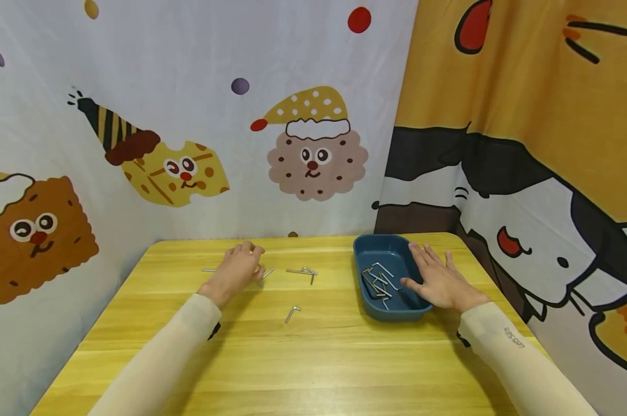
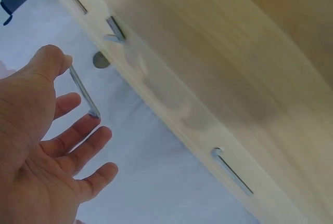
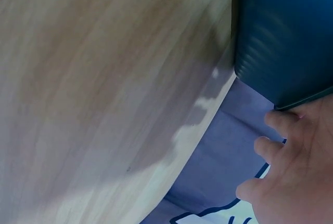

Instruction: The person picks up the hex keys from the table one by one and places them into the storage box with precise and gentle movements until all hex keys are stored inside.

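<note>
My left hand (image 1: 235, 273) is over the left part of the table. Between its thumb and a fingertip it pinches a small silver hex key (image 2: 83, 91), while the other fingers are spread. Another hex key (image 2: 231, 172) lies on the wood near that hand. At the right, my right hand (image 1: 443, 283) touches the right rim of a blue plastic bin (image 1: 394, 315) with its fingers extended. Inside the bin lies a loose pile of several hex keys (image 1: 380, 282).
More hex keys lie on the wooden table (image 1: 313, 364): a crossed group (image 1: 307, 271) left of the bin and a single short hex key (image 1: 293, 314) nearer me. A printed curtain (image 1: 303, 52) hangs behind the table's far edge and along the right side.
</note>
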`<state>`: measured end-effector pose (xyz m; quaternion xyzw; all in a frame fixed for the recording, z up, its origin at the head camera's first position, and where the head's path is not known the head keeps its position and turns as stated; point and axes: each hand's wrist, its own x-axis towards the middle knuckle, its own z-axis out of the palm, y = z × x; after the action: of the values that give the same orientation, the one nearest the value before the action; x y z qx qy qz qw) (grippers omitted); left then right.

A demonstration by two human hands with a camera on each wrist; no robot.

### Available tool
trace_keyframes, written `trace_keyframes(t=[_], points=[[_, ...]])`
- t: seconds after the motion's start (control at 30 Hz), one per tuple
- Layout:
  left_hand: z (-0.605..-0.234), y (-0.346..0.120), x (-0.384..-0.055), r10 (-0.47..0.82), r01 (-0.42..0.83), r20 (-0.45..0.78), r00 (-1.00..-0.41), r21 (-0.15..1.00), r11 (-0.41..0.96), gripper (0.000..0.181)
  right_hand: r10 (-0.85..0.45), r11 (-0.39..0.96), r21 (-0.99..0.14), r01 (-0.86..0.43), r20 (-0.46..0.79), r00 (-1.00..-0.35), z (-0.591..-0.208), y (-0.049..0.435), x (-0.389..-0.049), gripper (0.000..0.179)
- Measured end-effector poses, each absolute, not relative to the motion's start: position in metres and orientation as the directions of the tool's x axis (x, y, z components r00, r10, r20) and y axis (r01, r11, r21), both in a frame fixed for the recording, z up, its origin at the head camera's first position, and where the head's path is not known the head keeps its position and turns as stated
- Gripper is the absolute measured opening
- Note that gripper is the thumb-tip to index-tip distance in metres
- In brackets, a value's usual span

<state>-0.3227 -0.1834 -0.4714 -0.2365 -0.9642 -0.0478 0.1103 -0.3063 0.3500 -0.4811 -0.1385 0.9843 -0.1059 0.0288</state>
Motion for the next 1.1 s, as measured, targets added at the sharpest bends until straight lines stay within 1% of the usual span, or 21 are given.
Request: trace_keyframes(t=[0.17,0.4,0.57,0.77,0.9,1.1], points=[[-0.469,-0.176,-0.318,0.463,0.486,0.267,-0.845,0.026,0.873,0.048,-0.285,0.938,-0.212,-0.276,-0.015,-0.958,-0.481,0.348,-0.307,0.105],[-0.464,-0.158,-0.315,0.501,0.525,0.319,-0.805,-0.009,0.851,0.043,-0.291,0.936,-0.213,-0.280,-0.021,-0.957,-0.483,0.345,-0.311,0.105],[-0.456,-0.141,-0.313,0.507,0.529,0.286,-0.813,0.001,0.849,0.045,-0.292,0.935,-0.217,-0.279,-0.027,-0.956,-0.482,0.345,-0.312,0.105],[-0.446,-0.118,-0.311,0.516,0.541,0.230,-0.825,0.057,0.839,0.046,-0.287,0.938,-0.209,-0.276,-0.024,-0.957,-0.480,0.346,-0.310,0.105],[-0.446,-0.104,-0.312,0.539,0.567,0.228,-0.811,0.081,0.820,0.046,-0.289,0.938,-0.204,-0.279,-0.022,-0.957,-0.480,0.347,-0.308,0.106],[-0.447,-0.084,-0.316,0.565,0.597,0.247,-0.787,0.075,0.799,0.047,-0.289,0.939,-0.203,-0.278,-0.025,-0.957,-0.479,0.348,-0.306,0.105]])
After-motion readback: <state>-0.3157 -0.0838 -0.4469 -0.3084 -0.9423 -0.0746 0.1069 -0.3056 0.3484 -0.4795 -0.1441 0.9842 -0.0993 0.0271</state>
